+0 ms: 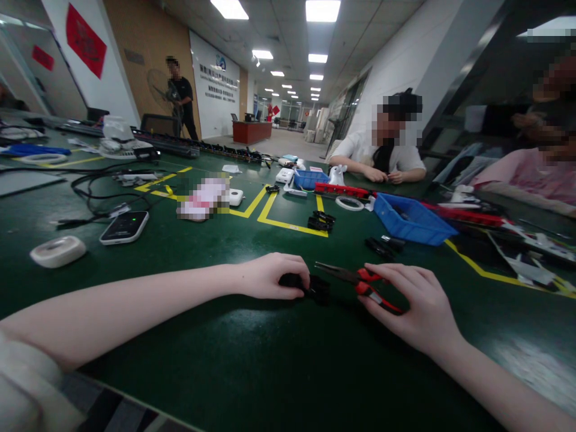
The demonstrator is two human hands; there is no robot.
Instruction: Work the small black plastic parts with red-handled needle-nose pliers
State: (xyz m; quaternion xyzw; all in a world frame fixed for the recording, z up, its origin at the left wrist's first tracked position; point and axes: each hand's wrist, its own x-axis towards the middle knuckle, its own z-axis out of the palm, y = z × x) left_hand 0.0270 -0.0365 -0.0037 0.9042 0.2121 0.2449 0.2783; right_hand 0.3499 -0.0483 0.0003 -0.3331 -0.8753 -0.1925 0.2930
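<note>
left hand (270, 276) clamping black part (317, 288) | right hand (414, 309) gripping pliers (366, 282) | risk: part slipping, tips possibly nicking left hand

Table (252, 360): part (315, 289) at front centre, in left hand (270, 275); pliers (355, 279) just right of it, in right hand (416, 309). Bin (411, 219) behind pliers. Phone (123, 228) far left; roll (58, 251) left of phone.

Two blue bins (414, 235) (one near, one far), one pliers (355, 279).
</note>
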